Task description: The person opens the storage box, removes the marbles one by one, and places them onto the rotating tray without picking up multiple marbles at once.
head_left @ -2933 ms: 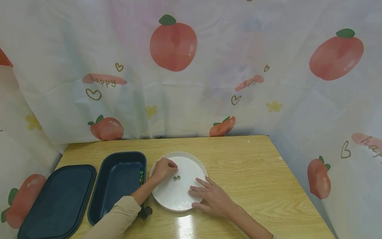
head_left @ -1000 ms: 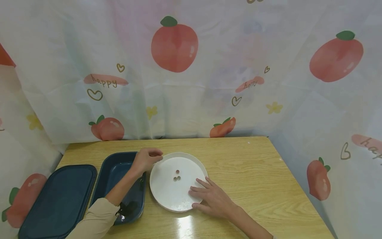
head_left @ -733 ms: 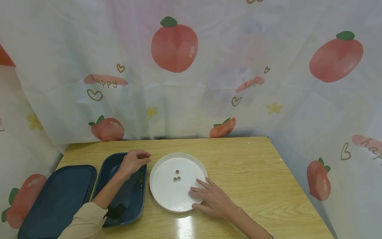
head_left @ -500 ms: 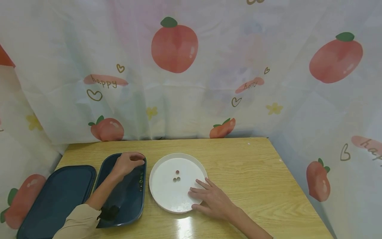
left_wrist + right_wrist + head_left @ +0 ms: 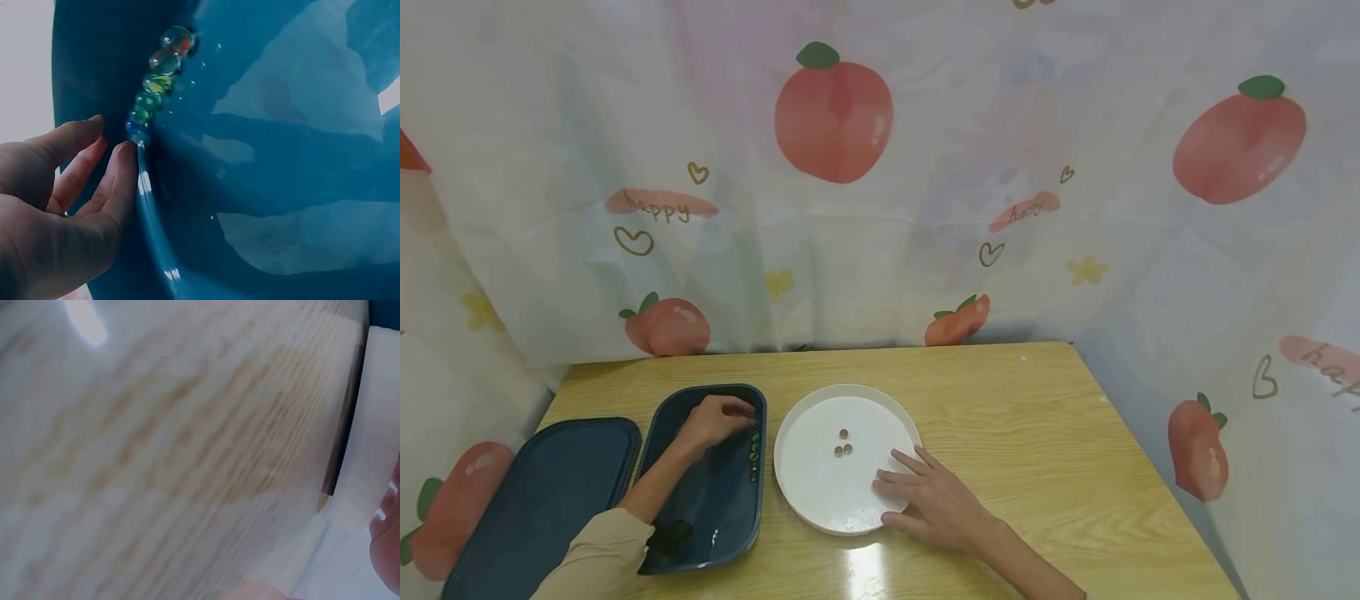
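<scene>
My left hand (image 5: 713, 423) reaches into the dark blue tray (image 5: 718, 521), with nothing between thumb and fingers. In the left wrist view a fingertip (image 5: 128, 150) is right by a blue marble (image 5: 132, 123), the nearest of a row of several glass marbles (image 5: 157, 84) along the tray's side. Three marbles lie on the round white plate (image 5: 850, 508): a reddish marble (image 5: 844, 433) behind two clear marbles (image 5: 843, 451). My right hand (image 5: 936, 504) rests at the plate's right rim with its fingers spread; the right wrist view catches just a bit of it.
A flat dark blue lid or tray (image 5: 542, 508) lies left of the deep tray. All of it stands on a wooden table (image 5: 1022, 442), whose far edge meets a fruit-print curtain (image 5: 880, 267). More curtain hangs at both sides.
My left hand has left the plate, where the reddish marble now lies behind the two clear ones. It has moved left and down into the tray. The right hand has stayed put.
</scene>
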Available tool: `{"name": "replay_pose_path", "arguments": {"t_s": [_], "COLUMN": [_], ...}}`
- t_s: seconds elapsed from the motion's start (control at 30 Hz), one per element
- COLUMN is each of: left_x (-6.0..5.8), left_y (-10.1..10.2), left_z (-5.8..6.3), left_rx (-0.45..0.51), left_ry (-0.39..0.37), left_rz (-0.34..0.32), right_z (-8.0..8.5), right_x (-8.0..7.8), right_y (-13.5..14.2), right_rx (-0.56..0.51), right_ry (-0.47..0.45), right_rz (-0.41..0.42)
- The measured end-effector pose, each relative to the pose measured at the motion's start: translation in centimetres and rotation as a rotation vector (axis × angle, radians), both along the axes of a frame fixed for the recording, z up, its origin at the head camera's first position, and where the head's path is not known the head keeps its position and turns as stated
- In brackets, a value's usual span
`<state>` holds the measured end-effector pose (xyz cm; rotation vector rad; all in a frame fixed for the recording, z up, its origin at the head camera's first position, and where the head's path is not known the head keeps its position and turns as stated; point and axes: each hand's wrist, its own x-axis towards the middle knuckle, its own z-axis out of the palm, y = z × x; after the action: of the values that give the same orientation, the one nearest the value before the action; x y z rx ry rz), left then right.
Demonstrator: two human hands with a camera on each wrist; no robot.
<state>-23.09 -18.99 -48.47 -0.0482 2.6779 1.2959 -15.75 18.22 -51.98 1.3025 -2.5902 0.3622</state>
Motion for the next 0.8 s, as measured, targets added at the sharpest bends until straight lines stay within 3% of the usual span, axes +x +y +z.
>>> {"name": "replay_pose_path", "arguments": {"t_s": [0.3,0.8], "left_x": [-0.2,-0.5], "left_y": [-0.2,0.4], "left_z": [-0.7,-1.3], "left_rx": [-0.056,-0.064], "left_ry": [-0.026,-0.013], "left_rz": [0.003,-0.004], "right_z": [0.3,0.2], "right_x": [0.1,0.1], "right_y": [0.0,0.0], "right_rx": [0.002,0.005], "right_ry": [-0.015,-0.02], "right_rz": [-0.004,-0.017]}}
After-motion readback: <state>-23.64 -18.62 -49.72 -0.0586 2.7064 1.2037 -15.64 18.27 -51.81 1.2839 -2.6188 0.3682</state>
